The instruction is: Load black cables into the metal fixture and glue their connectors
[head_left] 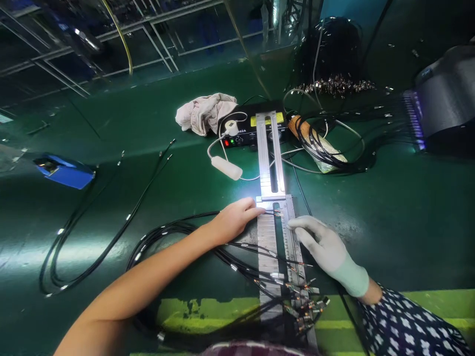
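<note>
My left hand [235, 220], bare, pinches a thin black cable [208, 214] between thumb and forefinger. The cable's stripped end [277, 211] with fine wires lies across the slot of a long metal fixture [267, 237]. In a white glove, my right hand [326, 247] is at the fixture's right edge, beside a ruler-like strip [291, 212]. Its thumb and forefinger are close together; what they hold, if anything, is too small to make out. Below my left hand a coiled bundle of black cables [222, 257] crosses the fixture, its stripped ends [306, 306] fanned out at the right.
Behind the fixture stand a black control box [245, 136] with lit switches, a crumpled cloth [208, 113] and a white inline plug [226, 168]. A wrapped handle tool [315, 143] lies under cables. A blue object [65, 171] is at left, a dark machine [445, 99] at right.
</note>
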Available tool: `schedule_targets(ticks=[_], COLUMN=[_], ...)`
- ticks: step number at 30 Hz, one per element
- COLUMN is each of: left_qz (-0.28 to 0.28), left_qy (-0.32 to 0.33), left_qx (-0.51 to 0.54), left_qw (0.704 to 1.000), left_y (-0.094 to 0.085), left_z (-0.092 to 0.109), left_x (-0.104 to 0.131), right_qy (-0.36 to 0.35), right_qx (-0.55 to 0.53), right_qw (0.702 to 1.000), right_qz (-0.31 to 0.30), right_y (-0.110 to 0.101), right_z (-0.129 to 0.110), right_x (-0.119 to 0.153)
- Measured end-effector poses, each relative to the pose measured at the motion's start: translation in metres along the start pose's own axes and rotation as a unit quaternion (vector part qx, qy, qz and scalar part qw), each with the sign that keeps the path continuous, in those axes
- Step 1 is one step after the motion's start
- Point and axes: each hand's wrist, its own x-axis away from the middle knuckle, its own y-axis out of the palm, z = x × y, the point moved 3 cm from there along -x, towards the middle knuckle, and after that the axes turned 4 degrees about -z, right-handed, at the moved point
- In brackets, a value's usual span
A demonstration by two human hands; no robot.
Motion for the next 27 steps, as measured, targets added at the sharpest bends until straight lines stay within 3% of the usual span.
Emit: schedule_targets(ticks=[3, 7, 10, 15, 21, 24, 27], left_qz=[0.010, 0.022, 0.016, 0.065, 0.071, 0.097, 0.077], left_qy=[0.002, -0.006, -0.011, -0.029, -0.005, -0.044, -0.089], left_qx=[-0.026, 0.066, 0.076, 0.149, 0.023, -0.067, -0.105], left_qw=[1.000, 0.998, 0.997, 0.986, 0.997, 0.992, 0.987], left_y=[0.002, 0.001, 0.001, 0.005, 0.022, 0.026, 0.028], left_z=[0.002, 0.003, 0.004, 0.003, 0.006, 0.011, 0.013], left_x=[0.001, 0.001, 0.000, 0.000, 0.017, 0.029, 0.035], right_qy=[-0.002, -0.003, -0.004, -0.012, -0.012, -0.015, 0.002], right_qx=[0.002, 0.000, -0.003, -0.004, -0.007, -0.018, -0.066], right_qw=[1.000, 1.000, 1.000, 1.000, 1.000, 0.999, 0.994], right_qz=[0.003, 0.007, 0.009, 0.014, 0.015, 0.028, 0.087], right_y=[-0.001, -0.001, -0.001, -0.002, -0.001, -0.004, -0.014], right_z=[-0.001, -0.002, -0.003, -0.004, -0.002, 0.001, 0.007], right_x=[0.000, 0.000, -0.001, -0.001, 0.001, -0.002, -0.008])
